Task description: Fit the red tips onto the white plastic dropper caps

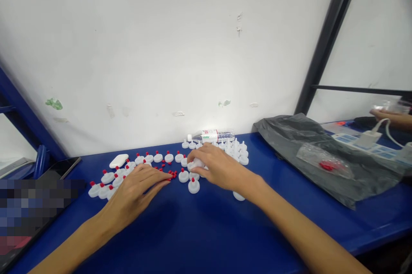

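My left hand (pixel 137 186) reaches over the blue table, its thumb and fingers pinched together at the loose small red caps (pixel 173 175); a bit of red shows at the fingertips. Bent around a white nozzle lid (pixel 198 163) are the fingers of my right hand (pixel 219 165), which partly hide it. Just below that hand stands a white nozzle lid with a red tip (pixel 193 185). More red-tipped lids (pixel 107 176) spread to the left, some behind my left hand. White lids without red tips (pixel 243 160) cluster behind my right hand, and another lid (pixel 238 196) lies under the right forearm.
A clear plastic bottle (pixel 209 136) lies along the wall. At the left are a white rounded case (pixel 119 161) and a dark, partly pixelated device (pixel 38 214). On the right, a grey plastic bag (pixel 305 149) carries a clear packet (pixel 325 162). Another person's hand (pixel 391 116) shows far right.
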{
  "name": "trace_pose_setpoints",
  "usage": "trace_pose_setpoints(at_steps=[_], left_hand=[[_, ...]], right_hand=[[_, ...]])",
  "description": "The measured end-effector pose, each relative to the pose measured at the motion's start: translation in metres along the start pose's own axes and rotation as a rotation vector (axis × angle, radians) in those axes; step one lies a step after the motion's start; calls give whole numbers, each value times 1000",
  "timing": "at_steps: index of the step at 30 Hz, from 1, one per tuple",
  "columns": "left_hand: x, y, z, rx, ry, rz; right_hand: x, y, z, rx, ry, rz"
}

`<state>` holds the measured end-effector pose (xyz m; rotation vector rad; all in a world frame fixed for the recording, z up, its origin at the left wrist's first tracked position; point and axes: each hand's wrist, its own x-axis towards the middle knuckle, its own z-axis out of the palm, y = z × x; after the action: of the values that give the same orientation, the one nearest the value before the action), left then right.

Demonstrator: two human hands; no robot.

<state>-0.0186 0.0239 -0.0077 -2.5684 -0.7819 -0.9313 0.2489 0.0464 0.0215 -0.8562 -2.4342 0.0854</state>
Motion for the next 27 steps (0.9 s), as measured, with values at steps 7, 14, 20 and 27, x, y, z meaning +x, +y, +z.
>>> trace_pose_setpoints(at_steps=[7, 14, 20, 27], left_hand=[[0, 9, 0, -67, 18, 57], [2, 14, 1, -95, 8, 50], [1, 14, 2, -102, -3, 27], [4, 17, -2, -114, -36, 18]], right_hand=[[1, -27, 20, -133, -74, -101], [1, -28, 26, -177, -52, -77], [-1, -30, 29, -113, -38, -62], [-2, -29, 33, -33, -30, -54]])
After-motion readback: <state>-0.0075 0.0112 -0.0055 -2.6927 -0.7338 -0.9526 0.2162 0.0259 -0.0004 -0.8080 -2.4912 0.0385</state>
